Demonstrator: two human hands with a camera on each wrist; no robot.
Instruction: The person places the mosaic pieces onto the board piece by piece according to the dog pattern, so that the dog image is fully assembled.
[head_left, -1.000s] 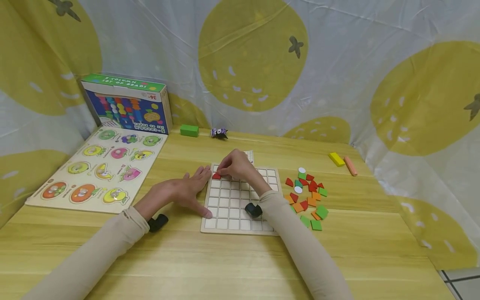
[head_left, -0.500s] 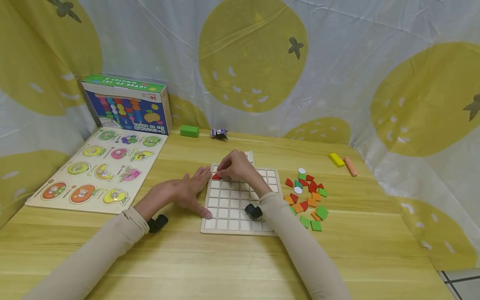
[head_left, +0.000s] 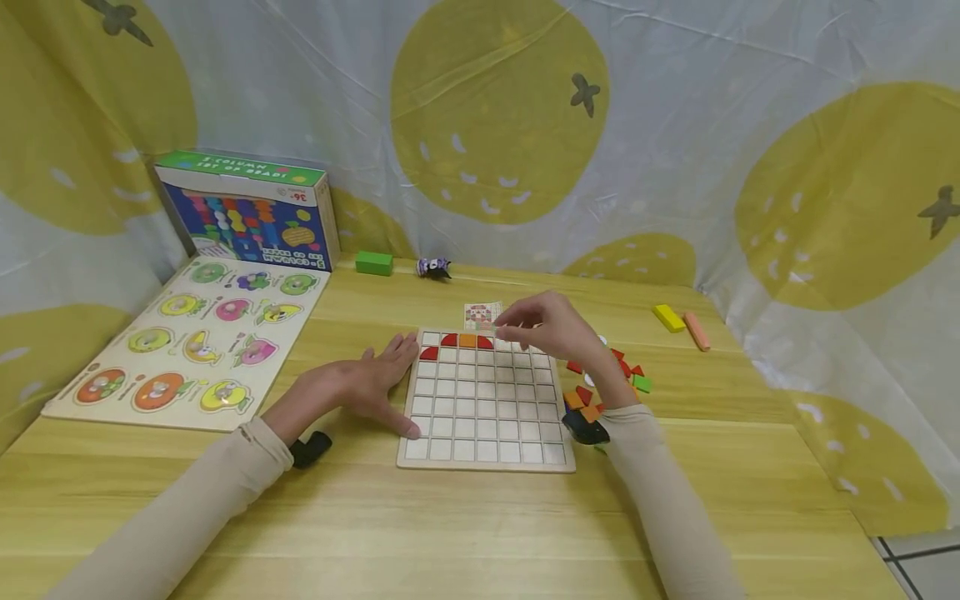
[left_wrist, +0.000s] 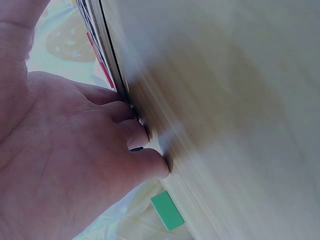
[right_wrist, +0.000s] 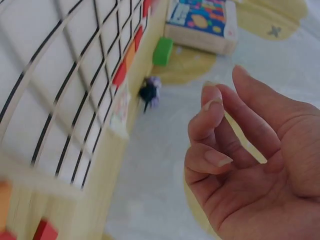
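Lying at the far left of the table, a fruit puzzle stretches toward a blue box that stands against the curtain. Just right of the box sit a green block and a small dark toy, both near the table's back edge.

Next comes the left hand, flat on the wood with its fingers straight and relaxed, holding nothing. Its fingertips and thumb touch the left edge of the grid board; the left wrist view shows the fingers pressed against that edge.

The board lies in the middle of the table. Its top row holds a red piece, an orange piece and another red piece, side by side, and one more red piece fills the first cell of the second row. A small card lies just behind the board.

Above the board's upper right corner hovers the right hand, off the surface. Its fingers are loosely curled and empty in the right wrist view.

Beside the board on the right lies a loose pile of red, orange and green pieces, partly hidden by the right wrist. Farther right, well apart from the pile, a yellow block and a pink stick lie near each other.
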